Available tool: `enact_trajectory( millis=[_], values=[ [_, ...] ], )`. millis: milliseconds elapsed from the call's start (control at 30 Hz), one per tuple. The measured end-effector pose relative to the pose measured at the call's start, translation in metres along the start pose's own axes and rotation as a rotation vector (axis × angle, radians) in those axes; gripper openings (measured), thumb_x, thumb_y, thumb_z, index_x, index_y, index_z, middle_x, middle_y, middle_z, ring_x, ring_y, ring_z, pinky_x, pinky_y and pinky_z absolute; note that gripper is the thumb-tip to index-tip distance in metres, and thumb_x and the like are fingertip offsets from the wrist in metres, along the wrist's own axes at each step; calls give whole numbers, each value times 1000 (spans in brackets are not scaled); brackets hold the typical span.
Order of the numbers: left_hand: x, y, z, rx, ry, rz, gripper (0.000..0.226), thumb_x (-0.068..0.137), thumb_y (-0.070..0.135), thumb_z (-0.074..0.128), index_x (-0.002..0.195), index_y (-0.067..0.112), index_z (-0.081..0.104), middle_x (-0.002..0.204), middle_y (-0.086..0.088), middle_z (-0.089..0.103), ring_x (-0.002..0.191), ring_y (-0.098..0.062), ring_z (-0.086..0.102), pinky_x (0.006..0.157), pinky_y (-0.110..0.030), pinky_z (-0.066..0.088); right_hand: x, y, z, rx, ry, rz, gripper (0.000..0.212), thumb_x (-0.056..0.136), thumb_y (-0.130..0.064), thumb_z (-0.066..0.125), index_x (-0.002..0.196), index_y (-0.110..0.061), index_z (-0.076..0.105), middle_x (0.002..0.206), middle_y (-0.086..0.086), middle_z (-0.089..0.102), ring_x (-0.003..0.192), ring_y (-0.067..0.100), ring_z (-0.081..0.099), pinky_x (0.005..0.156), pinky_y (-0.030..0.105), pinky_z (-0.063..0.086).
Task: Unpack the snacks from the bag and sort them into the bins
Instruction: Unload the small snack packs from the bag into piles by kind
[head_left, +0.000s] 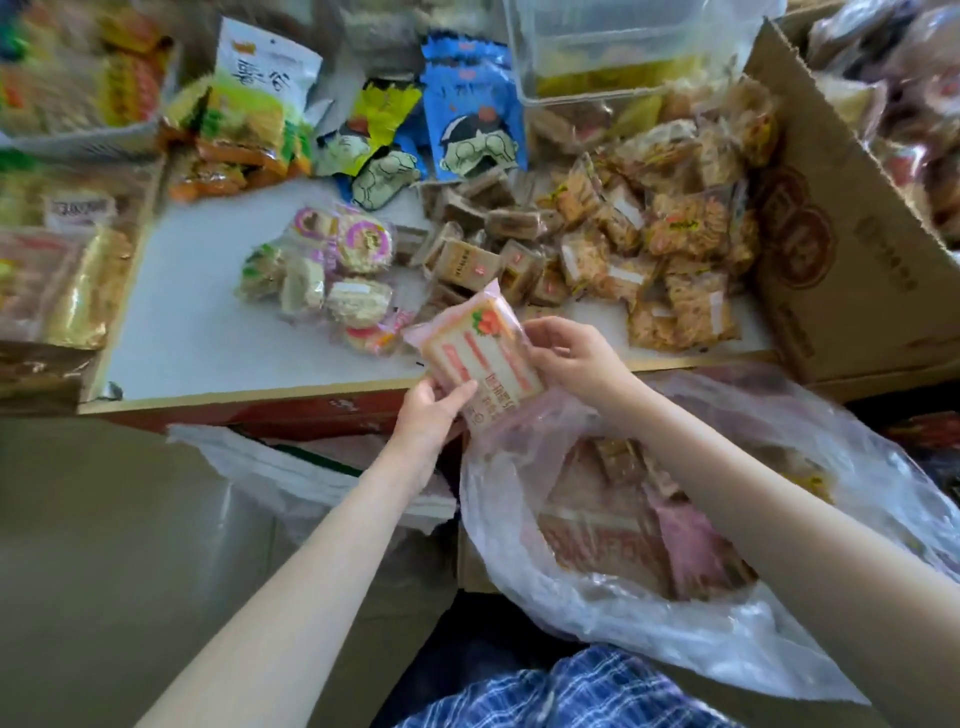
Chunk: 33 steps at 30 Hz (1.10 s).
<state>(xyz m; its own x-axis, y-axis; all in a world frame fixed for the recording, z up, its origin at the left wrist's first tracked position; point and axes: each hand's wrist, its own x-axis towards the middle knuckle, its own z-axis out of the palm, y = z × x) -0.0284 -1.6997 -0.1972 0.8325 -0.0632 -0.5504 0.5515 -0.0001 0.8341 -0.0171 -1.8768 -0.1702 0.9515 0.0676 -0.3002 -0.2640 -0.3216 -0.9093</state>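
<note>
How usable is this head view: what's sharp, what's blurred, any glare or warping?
Head view: sharpest at the centre, where the pink packet held by the left hand and right hand has readable print; the corners smear, especially the bins at top left; wide-angle bending curves the table edge; soft, even daylight; mild sheen on the plastic bag.
</note>
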Motion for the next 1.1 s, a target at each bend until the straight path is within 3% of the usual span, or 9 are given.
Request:
enact_trajectory(
  millis=[200, 300, 367, 533, 633, 800, 867, 967, 1100],
  values=[
    [38, 13, -132, -317, 347, -22, 26, 94, 29, 56, 114, 13, 56, 115, -10, 65, 104, -25, 62, 90, -40, 50, 71, -52, 64, -259, -56, 0, 25, 90, -7, 51, 112, -11, 63, 111, 7, 64, 99, 26, 62, 91, 45, 50],
    [59, 14, -201, -295, 577, -20, 38, 89, 50, 54, 114, 22, 55, 116, -6, 65, 106, -30, 62, 78, -36, 49, 100, -78, 100, -374, -112, -5, 22, 90, -7, 50, 104, -15, 65, 112, 6, 65, 105, 23, 60, 94, 39, 48],
    [72, 16, -238, -225, 663, -17, 40, 89, 54, 52, 113, 23, 55, 120, -6, 64, 109, -31, 61, 88, -40, 49, 116, -93, 123, -454, -167, -42, 24, 91, -6, 49, 108, -13, 65, 114, 4, 64, 107, 20, 58, 93, 33, 47],
    [95, 29, -298, 28, 671, -30, 33, 93, 46, 50, 104, 15, 54, 110, -7, 61, 101, -25, 61, 90, -38, 49, 154, -113, 175, -658, -295, -172, 29, 93, -8, 48, 120, -9, 59, 124, 7, 58, 111, 23, 55, 87, 24, 41],
    [117, 39, -322, 154, 625, -35, 44, 93, 45, 52, 120, 12, 55, 119, -6, 60, 104, -25, 60, 90, -40, 51, 176, -114, 200, -951, -411, -343, 38, 91, -7, 50, 128, -16, 54, 137, 11, 40, 122, 32, 41, 101, 38, 36],
    [148, 58, -336, 555, 864, -4, 56, 93, 5, 47, 145, 17, 29, 151, -16, 23, 135, -31, 31, 105, -38, 36, 192, -114, 218, -1320, -423, -386, 50, 90, -11, 52, 136, -30, 44, 149, 6, 17, 132, 38, 18, 102, 48, 36],
    [147, 52, -325, 884, 790, 100, 54, 92, 4, 44, 143, 17, 35, 153, -15, 18, 139, -34, 19, 107, -49, 30, 195, -112, 223, -1413, -412, -360, 53, 90, -16, 56, 138, -32, 39, 151, 7, 12, 135, 39, 14, 104, 50, 33],
    [157, 27, -315, 1283, 451, 172, 53, 95, 18, 39, 147, 17, 27, 158, -6, 11, 144, -27, 7, 113, -48, 16, 198, -105, 230, -1463, -377, -319, 65, 88, -16, 58, 143, -30, 27, 154, 8, 3, 138, 40, 8, 106, 53, 28],
    [177, 38, -325, 1176, 417, -95, 55, 100, 31, 29, 150, 12, 13, 159, -8, 8, 145, -27, 7, 115, -48, 12, 205, -100, 234, -1462, -327, -317, 74, 87, -12, 56, 148, -28, 16, 156, 7, -1, 139, 40, 6, 111, 52, 21]
  ],
)
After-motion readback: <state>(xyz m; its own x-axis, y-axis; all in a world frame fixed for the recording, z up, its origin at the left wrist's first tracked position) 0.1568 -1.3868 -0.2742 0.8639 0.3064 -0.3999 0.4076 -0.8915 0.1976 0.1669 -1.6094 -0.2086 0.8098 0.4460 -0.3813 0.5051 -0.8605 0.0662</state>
